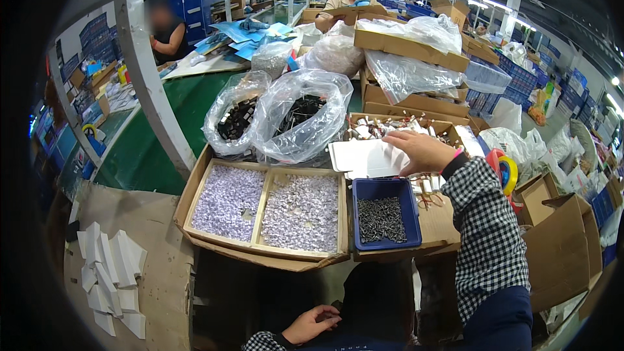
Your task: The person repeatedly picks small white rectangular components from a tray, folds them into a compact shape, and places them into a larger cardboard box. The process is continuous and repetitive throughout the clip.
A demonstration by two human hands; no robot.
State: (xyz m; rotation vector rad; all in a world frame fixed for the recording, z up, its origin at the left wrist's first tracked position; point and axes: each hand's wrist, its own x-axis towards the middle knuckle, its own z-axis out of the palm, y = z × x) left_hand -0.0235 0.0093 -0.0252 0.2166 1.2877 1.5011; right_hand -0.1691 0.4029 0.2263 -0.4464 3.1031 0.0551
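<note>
My right hand reaches over the boxes at centre right, its fingers and thumb spanning the end of a flat white plate. The plate lies level above the edge of a carton of small white parts with wires. Just below it stands a blue bin of small dark metal pins. Low in front of my body is my left hand, fingers curled together. A small dark thing shows at its fingertips, too dim to name.
A divided wooden tray holds many tiny whitish parts. Behind it stand two clear bags of black parts. White plates are piled at left on cardboard. A metal post rises at left. Open cartons sit at right. People work beyond.
</note>
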